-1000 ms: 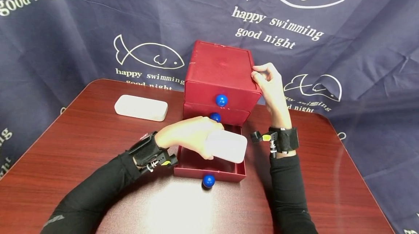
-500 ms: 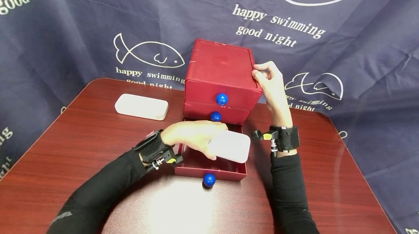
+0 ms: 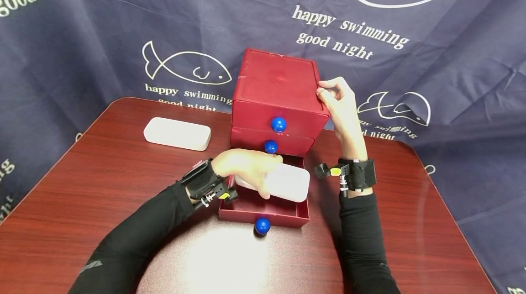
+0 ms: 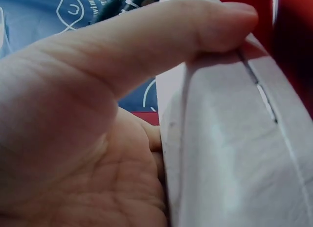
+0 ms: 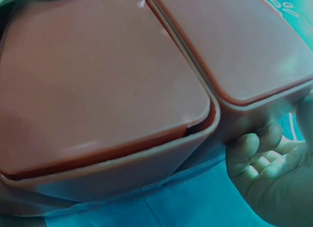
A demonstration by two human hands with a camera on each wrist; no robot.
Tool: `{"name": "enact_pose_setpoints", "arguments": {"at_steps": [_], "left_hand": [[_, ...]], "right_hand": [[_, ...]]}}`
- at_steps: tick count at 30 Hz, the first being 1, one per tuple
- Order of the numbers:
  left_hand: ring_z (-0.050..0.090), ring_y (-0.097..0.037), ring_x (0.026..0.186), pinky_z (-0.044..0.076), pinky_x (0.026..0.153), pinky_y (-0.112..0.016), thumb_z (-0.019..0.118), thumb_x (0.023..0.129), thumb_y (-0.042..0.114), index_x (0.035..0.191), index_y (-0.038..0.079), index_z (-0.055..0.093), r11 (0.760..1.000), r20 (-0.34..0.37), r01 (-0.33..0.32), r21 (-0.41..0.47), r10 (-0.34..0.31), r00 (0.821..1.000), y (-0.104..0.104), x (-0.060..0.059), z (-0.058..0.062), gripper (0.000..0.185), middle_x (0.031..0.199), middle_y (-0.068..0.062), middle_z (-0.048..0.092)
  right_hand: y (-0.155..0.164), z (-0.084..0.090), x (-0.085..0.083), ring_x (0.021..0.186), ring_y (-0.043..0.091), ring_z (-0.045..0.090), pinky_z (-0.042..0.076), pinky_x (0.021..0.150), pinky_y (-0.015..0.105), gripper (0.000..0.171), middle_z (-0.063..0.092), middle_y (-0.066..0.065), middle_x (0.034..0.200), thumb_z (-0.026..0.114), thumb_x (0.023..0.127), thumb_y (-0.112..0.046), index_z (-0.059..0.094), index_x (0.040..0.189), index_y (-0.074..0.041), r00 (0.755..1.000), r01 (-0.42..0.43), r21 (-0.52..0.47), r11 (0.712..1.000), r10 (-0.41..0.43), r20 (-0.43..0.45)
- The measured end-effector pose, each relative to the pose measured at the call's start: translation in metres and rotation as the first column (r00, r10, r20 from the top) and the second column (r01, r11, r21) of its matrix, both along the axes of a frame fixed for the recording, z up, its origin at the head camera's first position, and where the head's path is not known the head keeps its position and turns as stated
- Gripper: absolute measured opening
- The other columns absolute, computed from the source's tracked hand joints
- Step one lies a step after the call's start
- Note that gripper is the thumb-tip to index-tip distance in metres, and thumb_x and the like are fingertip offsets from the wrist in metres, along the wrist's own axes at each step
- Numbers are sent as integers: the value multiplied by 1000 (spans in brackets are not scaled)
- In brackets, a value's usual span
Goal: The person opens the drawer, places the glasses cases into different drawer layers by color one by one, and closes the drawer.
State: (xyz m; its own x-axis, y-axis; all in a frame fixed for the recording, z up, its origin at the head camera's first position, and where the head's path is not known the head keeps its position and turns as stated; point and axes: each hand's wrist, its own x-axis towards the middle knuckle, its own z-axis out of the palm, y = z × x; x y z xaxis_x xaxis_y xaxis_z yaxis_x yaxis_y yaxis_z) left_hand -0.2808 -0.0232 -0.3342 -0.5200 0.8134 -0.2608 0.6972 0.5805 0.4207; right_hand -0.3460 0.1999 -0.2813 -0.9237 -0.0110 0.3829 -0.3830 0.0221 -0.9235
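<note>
One smooth white case (image 3: 287, 182) over red drawer (image 3: 263, 214).

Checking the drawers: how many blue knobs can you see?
3: top drawer knob, middle drawer knob, and open bottom drawer knob. None seems hidden.

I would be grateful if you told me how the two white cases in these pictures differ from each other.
The white case in the left hand is gripped by the left hand over the open bottom drawer of the red chest; the white case on the table lies flat, untouched, on the table left of the chest. The held one sits at an angle to the other. Both look alike: white, oblong, with rounded corners.
</note>
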Motion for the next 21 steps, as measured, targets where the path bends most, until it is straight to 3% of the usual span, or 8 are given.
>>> {"name": "enact_pose_setpoints", "arguments": {"at_steps": [7,21], "left_hand": [[61,-18,87,53,89,-29,84,83,33,124,1,49,995,30,-75,-68,77,997,2,-2,-2,63,93,-6,61],[65,-24,100,54,97,-36,84,82,33,124,-1,51,984,-16,-139,-112,138,990,6,-4,-14,63,108,-14,68]], "right_hand": [[0,0,1,56,5,62,53,52,16,11,66,-5,70,61,95,-2,65,101,-10,1000,6,8,1000,-6,4],[0,-1,1,54,5,62,53,51,16,10,64,-5,68,61,95,-2,64,102,-10,1000,3,5,1000,-3,7]]}}
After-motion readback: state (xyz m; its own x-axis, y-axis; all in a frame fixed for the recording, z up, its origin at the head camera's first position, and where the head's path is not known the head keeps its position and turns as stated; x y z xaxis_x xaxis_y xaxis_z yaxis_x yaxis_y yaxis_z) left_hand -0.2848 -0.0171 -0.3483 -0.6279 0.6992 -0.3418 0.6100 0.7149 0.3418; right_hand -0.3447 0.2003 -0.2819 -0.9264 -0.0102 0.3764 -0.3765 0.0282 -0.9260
